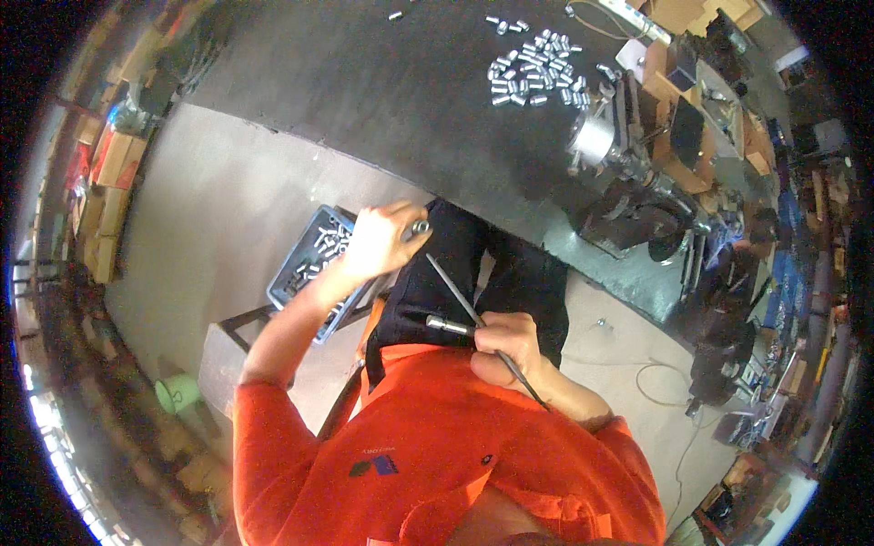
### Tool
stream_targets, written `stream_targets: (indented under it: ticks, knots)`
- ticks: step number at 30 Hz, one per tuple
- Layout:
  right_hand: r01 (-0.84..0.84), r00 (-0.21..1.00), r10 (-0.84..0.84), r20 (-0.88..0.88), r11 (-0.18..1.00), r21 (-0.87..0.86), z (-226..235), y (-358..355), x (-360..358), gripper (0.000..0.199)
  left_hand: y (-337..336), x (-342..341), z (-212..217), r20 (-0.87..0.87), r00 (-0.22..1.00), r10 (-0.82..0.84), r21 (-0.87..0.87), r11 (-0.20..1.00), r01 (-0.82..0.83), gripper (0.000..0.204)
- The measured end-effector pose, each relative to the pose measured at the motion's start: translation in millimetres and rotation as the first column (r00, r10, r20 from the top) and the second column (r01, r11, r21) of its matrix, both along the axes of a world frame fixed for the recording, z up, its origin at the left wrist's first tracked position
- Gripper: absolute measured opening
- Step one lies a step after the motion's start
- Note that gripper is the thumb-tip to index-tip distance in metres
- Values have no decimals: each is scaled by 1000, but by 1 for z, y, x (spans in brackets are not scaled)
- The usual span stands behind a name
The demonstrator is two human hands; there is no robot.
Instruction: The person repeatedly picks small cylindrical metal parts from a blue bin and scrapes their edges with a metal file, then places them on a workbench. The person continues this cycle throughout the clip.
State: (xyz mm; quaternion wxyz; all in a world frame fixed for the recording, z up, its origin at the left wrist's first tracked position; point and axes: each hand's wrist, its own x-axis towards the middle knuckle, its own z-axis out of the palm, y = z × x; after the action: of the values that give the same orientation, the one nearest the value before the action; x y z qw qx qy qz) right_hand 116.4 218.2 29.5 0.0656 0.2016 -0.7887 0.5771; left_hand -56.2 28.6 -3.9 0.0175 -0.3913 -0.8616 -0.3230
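Left hand (378, 241) pinching a small metal sleeve (420, 227) just above the blue crate (296, 264) of like parts. Right hand (510, 341) closed on a second sleeve (448, 325) and a thin rod (455, 291), over the lap. Likely hard, light, slick; best gripped round the barrel. Fingertips hidden. More sleeves (537, 68) near the worktop's far edge.
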Motion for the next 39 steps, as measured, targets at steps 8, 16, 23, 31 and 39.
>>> stream_targets:
  ticks: [8,16,23,31,39]
  knots:
    - [99,991,-91,99,991,-84,6,3,9,21,139,-121,26,70,996,49,193,979,-62,31]
    - [161,984,-158,85,987,-25,-12,7,9,22,85,-106,44,554,819,-149,499,847,-183,39]
    - [90,991,-77,113,990,-112,-18,-3,4,18,-116,-34,-9,461,792,399,-87,909,-408,33]
    - [51,989,-37,143,994,-93,-20,-3,-2,23,-215,26,-143,193,698,689,-561,661,-498,37]
    - [76,990,-71,120,996,-35,-22,-1,1,20,-209,0,-178,135,567,813,-704,481,-522,26]
